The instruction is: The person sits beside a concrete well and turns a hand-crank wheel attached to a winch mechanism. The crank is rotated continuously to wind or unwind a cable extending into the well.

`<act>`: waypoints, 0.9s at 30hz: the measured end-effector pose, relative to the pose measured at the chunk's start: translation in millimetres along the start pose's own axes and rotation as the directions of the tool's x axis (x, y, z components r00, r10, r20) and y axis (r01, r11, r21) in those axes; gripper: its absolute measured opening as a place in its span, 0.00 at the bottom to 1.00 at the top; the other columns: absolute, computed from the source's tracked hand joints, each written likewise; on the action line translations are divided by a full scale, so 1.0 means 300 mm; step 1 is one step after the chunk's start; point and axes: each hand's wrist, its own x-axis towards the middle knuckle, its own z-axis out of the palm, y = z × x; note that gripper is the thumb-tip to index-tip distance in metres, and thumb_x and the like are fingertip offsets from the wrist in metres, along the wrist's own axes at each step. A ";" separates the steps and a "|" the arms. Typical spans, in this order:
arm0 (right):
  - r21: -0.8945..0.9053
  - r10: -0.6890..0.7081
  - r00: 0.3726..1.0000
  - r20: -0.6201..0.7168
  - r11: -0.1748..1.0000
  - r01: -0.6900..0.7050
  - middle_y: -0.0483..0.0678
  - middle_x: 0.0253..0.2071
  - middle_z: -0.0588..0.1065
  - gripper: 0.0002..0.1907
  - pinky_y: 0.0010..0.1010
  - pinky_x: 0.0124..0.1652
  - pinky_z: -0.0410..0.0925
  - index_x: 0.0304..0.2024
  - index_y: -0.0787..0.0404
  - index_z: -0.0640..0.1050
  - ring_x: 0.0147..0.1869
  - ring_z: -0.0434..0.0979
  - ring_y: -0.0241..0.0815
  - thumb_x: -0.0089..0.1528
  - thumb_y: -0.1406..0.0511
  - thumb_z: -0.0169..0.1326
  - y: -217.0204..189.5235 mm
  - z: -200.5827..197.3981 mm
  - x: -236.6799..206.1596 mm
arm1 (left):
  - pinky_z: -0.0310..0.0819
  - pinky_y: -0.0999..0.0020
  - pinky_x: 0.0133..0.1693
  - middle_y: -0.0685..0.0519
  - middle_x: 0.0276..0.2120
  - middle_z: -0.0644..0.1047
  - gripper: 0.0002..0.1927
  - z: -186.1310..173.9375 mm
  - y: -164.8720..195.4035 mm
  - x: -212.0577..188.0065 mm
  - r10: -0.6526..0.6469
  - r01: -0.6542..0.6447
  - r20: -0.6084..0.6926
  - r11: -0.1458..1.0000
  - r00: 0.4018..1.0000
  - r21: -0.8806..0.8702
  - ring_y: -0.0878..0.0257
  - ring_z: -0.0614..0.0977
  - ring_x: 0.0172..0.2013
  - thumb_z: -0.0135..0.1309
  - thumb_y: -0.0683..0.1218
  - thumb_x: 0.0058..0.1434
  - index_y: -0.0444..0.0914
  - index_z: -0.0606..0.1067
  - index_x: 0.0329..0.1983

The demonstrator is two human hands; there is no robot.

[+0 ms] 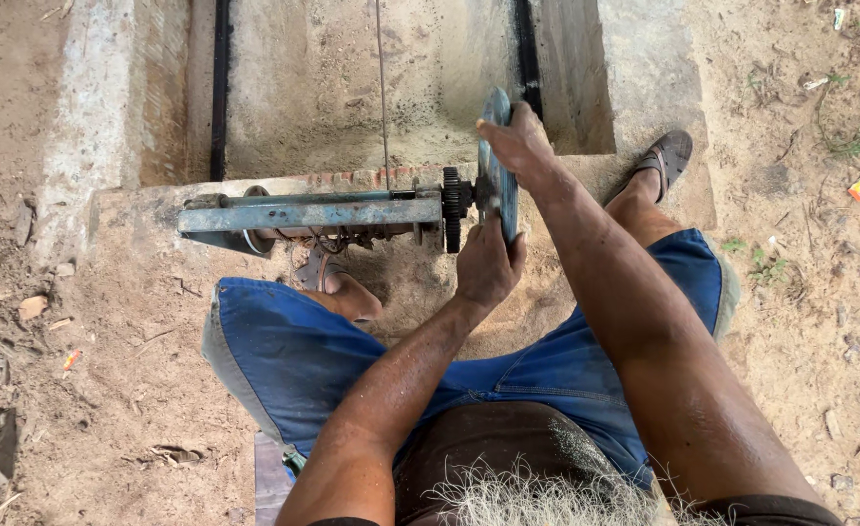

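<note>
A blue-grey metal wheel [498, 185] stands on edge at the right end of a blue steel frame [308, 212], beside a small black gear [452, 206]. My right hand [516, 139] grips the wheel's upper rim. My left hand [488, 263] holds its lower rim. I sit on sandy ground in blue shorts, knees apart, with the frame lying crosswise in front of me. A thin cord [382, 93] runs from the frame up over the pit.
Beyond the frame is a concrete-walled pit [352, 88] with two black strips down its sides. My sandalled right foot [666, 156] rests by the pit's corner, my left foot [337, 287] under the frame. Litter and dry leaves lie on the sand.
</note>
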 end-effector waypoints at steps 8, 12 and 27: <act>0.152 -0.059 0.998 0.026 0.987 0.054 0.66 0.55 0.70 0.40 0.40 0.44 0.76 0.67 0.70 0.57 0.53 0.74 0.50 0.64 0.56 0.60 0.020 0.022 0.087 | 0.81 0.63 0.28 0.45 0.33 0.75 0.31 -0.001 -0.034 -0.072 0.091 -0.092 0.030 0.995 0.995 0.035 0.54 0.80 0.33 0.57 0.50 0.68 0.26 0.61 0.63; -0.014 0.052 0.998 0.041 0.999 -0.051 0.61 0.51 0.74 0.36 0.38 0.43 0.78 0.67 0.70 0.61 0.48 0.79 0.48 0.64 0.58 0.57 0.016 0.013 0.076 | 0.82 0.64 0.30 0.47 0.33 0.75 0.27 -0.011 -0.036 -0.074 0.108 -0.108 -0.005 0.994 0.994 0.023 0.55 0.81 0.35 0.56 0.51 0.68 0.27 0.64 0.60; -0.076 -0.158 0.983 -0.091 0.986 0.151 0.61 0.46 0.75 0.27 0.38 0.31 0.75 0.67 0.69 0.57 0.38 0.78 0.45 0.67 0.65 0.42 0.137 0.077 -0.140 | 0.80 0.59 0.18 0.52 0.26 0.76 0.43 0.017 -0.150 -0.081 -0.411 0.544 0.368 0.722 0.834 -0.427 0.58 0.83 0.23 0.27 0.73 0.63 0.38 0.65 0.65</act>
